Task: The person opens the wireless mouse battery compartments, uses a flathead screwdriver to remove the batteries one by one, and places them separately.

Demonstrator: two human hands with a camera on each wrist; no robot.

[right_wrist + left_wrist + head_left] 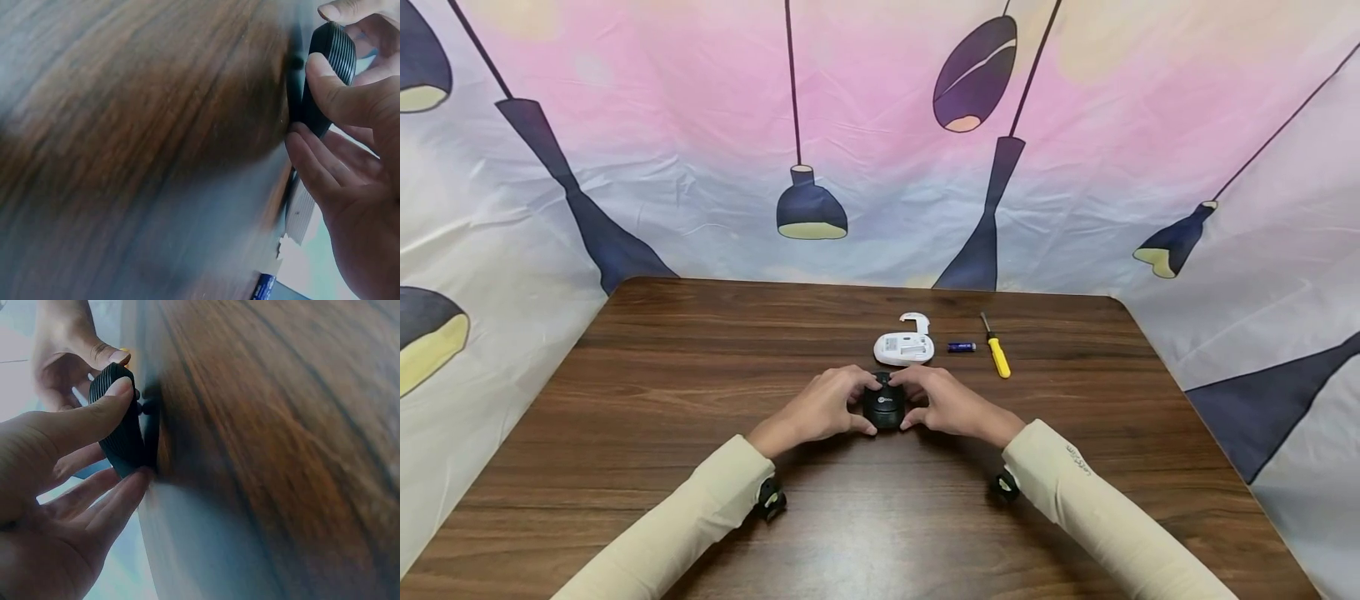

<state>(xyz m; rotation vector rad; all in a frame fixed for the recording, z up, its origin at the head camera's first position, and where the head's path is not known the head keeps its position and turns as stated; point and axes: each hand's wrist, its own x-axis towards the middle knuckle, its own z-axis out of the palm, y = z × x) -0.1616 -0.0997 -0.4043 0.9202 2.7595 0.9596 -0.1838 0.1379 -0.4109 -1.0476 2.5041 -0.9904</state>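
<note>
Both hands hold a black computer mouse [884, 403] with a small pale logo on top, low over the wooden table. My left hand [835, 403] grips its left side, thumb at the near end and fingers toward the far end. On the opposite side my right hand [946, 402] grips it likewise. Ribbed edging shows along the black mouse [115, 425] in the left wrist view, and again on the mouse [334, 53] in the right wrist view. Whether its underside touches the table, I cannot tell. Just beyond lies a white mouse [891, 348], underside up, its battery bay uncovered.
Past the white mouse lies its loose white cover [917, 318]. A blue battery [961, 347] lies to the right, then a screwdriver [997, 354] with a yellow handle. The brown table [662, 375] ends at a printed cloth backdrop [722, 167].
</note>
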